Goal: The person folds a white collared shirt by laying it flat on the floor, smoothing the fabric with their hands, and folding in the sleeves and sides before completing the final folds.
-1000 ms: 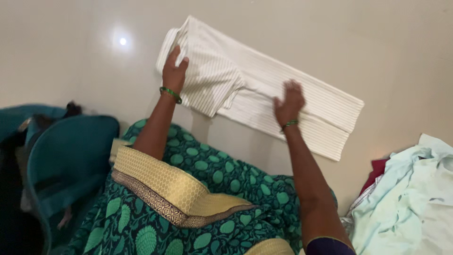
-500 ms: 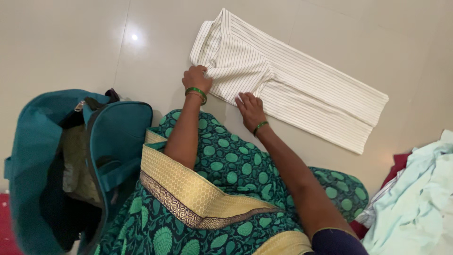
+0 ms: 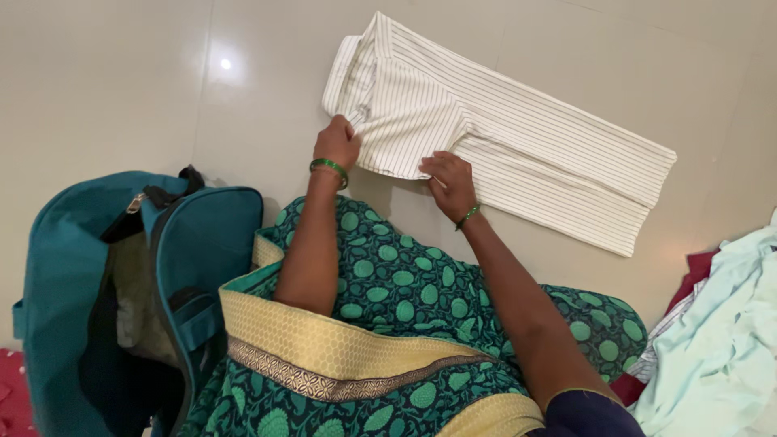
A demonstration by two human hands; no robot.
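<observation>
White pinstriped folded trousers (image 3: 518,154), near edge pinched by left hand (image 3: 336,144) at the waist end, fingers closed on cloth; right hand (image 3: 450,180) gripping the same edge beside it. Spread flat on pale tiled floor (image 3: 121,97). Open teal fabric bag (image 3: 121,291) left, pale green garment pile (image 3: 720,340) right.

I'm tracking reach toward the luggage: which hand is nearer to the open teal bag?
Left. The left hand grips the striped garment's near edge, just above and right of the teal bag. The right hand rests on the garment farther right.
</observation>
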